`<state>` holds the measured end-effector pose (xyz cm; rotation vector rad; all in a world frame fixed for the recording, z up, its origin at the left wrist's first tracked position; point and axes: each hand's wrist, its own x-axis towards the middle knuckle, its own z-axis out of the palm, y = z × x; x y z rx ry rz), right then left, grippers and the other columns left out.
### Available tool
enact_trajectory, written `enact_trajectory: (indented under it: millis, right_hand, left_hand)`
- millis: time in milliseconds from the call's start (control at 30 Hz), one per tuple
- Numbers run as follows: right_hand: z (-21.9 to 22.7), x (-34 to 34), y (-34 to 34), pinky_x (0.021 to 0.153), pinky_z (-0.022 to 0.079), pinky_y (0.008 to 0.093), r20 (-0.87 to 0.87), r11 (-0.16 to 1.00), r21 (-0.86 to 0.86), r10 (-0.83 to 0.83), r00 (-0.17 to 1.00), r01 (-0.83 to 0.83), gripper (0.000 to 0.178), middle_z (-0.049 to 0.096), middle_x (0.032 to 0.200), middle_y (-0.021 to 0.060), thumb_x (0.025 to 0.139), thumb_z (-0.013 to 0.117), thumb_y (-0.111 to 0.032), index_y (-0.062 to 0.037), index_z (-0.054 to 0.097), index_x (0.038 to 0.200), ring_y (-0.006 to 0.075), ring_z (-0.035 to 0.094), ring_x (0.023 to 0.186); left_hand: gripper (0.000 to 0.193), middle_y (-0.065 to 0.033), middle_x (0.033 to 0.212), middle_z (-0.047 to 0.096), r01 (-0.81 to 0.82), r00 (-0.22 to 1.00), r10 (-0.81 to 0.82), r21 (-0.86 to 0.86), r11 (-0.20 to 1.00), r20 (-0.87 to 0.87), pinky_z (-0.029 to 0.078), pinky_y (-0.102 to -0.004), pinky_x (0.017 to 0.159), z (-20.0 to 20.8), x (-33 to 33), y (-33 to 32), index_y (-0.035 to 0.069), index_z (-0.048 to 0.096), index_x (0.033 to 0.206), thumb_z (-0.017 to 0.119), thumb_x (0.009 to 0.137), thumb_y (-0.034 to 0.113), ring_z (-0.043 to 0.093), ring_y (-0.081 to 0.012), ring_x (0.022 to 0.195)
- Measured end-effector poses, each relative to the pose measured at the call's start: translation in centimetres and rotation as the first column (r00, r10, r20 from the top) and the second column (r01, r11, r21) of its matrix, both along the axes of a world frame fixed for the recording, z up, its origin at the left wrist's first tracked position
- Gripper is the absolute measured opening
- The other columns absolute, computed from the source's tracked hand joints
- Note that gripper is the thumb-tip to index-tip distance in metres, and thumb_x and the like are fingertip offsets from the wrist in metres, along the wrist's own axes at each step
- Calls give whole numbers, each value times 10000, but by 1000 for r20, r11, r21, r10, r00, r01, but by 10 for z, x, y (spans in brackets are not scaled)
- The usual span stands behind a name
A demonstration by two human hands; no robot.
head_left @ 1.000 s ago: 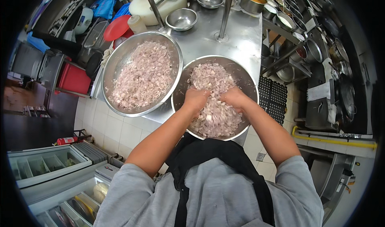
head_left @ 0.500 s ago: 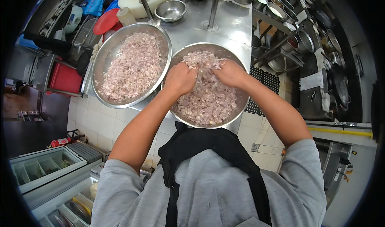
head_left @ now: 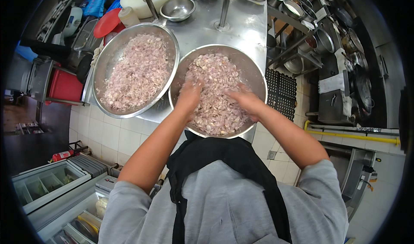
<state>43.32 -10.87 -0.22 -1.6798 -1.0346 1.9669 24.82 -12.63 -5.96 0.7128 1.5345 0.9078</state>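
A round steel bowl [head_left: 257, 77] holds a heap of pale pink sliced shallots [head_left: 215, 84]. Both my hands are inside it, touching the slices at either side of the heap. My left hand [head_left: 189, 96] is at the left wall, its fingers stretched forward and somewhat blurred. On the right, my right hand [head_left: 246, 101] has its thumb and fingers apart, with no clump held in it. The fingertips of both hands are partly blurred or among the slices. To the left, a second wide steel bowl [head_left: 102, 67] leans at a tilt, with more sliced shallots spread in it.
Both bowls rest on a steel table [head_left: 198, 32] near its front edge. Metal posts [head_left: 225, 9] rise from it, and a small steel bowl [head_left: 177, 9] stands behind. Red plastic lids [head_left: 107, 23] lie at the far left. Pots [head_left: 293, 9] line a rack at the right.
My hands have come down from the far side of the heap toward me and moved apart, their fingers loosening from the slices. The shallots at the far side lie more spread. The view has shifted slightly.
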Motion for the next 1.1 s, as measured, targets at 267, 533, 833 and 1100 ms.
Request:
enact_trajectory:
  millis: [267,533,833,1100]
  right_hand:
    - [-24,-21,23,911,458,360,445,830,417,170,879,-372,576,577,1178,260,791,571,-144,-40,450,1345,331,588,1071]
    - [5,-2,60,836,506,405,760,276,327,492,425,-904,408,650,1031,216,745,599,-201,-103,634,1139,350,636,926]
    - [-33,-28,141,918,470,376,853,332,281,345,393,-901,565,632,1134,179,811,603,-453,-37,592,1193,320,600,1051]
    - [-81,-40,82,1025,368,327,14,926,294,242,970,-235,932,396,1407,261,768,688,-463,113,296,1387,306,440,1276]
  left_hand:
    - [408,-293,1133,583,160,902,-99,113,981,-421,409,-384,966,10,20,4,-40,539,1224,507,885,184,555,-368,1105]
    - [414,-276,979,642,571,532,-344,27,821,-774,482,-382,866,35,-32,34,55,655,1104,600,694,61,638,-367,939]
    - [414,-273,1186,563,432,683,-206,160,888,-701,428,-425,972,-20,-23,98,14,590,1188,526,821,193,549,-387,1111]
    - [354,-246,1121,599,-259,922,309,-220,940,234,399,-389,931,-40,11,76,-3,592,1130,473,904,242,541,-372,1105]
